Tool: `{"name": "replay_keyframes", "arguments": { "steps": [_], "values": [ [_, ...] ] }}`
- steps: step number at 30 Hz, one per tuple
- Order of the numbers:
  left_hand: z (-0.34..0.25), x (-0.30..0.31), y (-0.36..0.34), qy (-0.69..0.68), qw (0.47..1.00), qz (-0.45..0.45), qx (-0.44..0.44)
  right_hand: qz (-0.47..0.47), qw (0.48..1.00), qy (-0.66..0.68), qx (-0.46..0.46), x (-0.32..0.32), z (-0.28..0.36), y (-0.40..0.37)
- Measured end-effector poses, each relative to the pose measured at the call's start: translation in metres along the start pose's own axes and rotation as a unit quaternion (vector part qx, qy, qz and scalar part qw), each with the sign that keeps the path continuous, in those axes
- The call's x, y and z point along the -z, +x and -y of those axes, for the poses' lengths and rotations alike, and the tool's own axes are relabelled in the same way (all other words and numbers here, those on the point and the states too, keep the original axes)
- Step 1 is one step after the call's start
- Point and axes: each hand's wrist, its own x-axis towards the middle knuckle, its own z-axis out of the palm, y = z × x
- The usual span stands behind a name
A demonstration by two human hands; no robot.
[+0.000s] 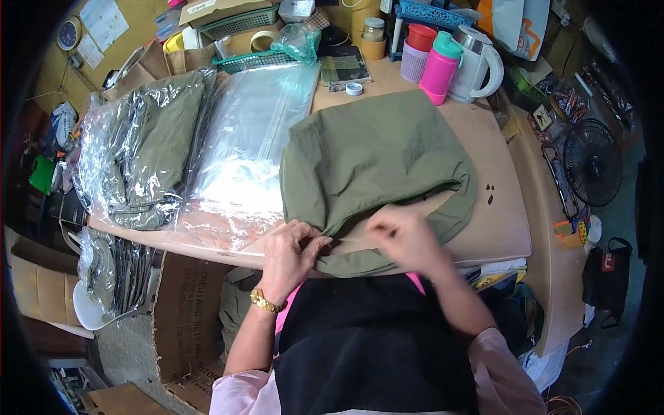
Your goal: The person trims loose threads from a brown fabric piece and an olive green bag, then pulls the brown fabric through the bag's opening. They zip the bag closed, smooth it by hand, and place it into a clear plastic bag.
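An olive-green fabric bag [377,149] lies on the table, its opening and a wide curved strap [453,214] facing me. My left hand [294,249] pinches the fabric at the near left corner of the opening, where the strap begins. Just above the strap's loop is my right hand [404,235], fingers curled together and a little blurred by motion. Whatever those fingertips may hold is too small to make out.
Clear plastic sleeves [252,131] lie left of the bag, beside olive garments packed in plastic [155,145]. A tape roll [354,89], a pink bottle [440,69] and an electric kettle [475,66] stand at the back. Below the table's left edge is an open cardboard box [187,325].
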Motion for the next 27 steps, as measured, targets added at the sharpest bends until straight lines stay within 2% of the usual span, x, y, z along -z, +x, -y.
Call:
{"name": "replay_keyframes", "arguments": {
  "steps": [1,2,3,4,6,8,10,12,14,16,22,27],
  "values": [
    [0.001,-0.005,-0.001,-0.014,1.0,-0.014,-0.014,0.027,0.999,-0.004,-0.042,-0.02,0.017,-0.005],
    [0.001,-0.007,-0.003,-0.018,1.0,-0.012,-0.018,0.02,0.999,-0.039,-0.013,-0.037,0.017,-0.006],
    [0.0,-0.009,-0.005,-0.052,0.998,-0.01,0.018,0.0,0.999,-0.05,0.018,-0.052,0.009,-0.005],
    [-0.001,-0.013,-0.007,-0.088,0.995,-0.006,0.053,-0.012,0.999,-0.012,-0.029,-0.066,0.005,-0.004],
    [0.007,-0.019,-0.014,-0.103,0.993,-0.006,0.061,-0.055,0.98,0.178,-0.064,-0.083,-0.002,-0.004],
    [0.019,-0.023,-0.017,-0.124,0.99,-0.043,0.059,-0.056,0.987,0.14,-0.052,-0.084,0.003,-0.008],
    [0.017,-0.018,-0.019,-0.132,0.989,-0.038,0.061,-0.086,0.994,0.036,0.049,-0.083,0.005,-0.01],
    [0.01,-0.01,-0.019,-0.054,0.998,-0.024,0.02,-0.119,0.978,-0.094,0.145,-0.082,0.003,-0.009],
    [0.005,-0.007,-0.017,-0.051,0.999,0.002,0.018,-0.111,0.976,-0.12,0.141,-0.082,0.004,-0.012],
    [0.01,-0.009,-0.018,0.011,1.0,0.012,-0.022,-0.099,0.975,-0.143,0.139,-0.083,0.004,-0.013],
    [0.001,-0.003,-0.015,0.068,0.996,0.055,0.015,-0.101,0.979,-0.113,0.14,-0.073,0.002,-0.007],
    [0.001,0.024,-0.015,0.081,0.996,0.029,0.014,-0.237,0.942,-0.228,0.071,-0.008,-0.016,-0.009]
  ]
}}
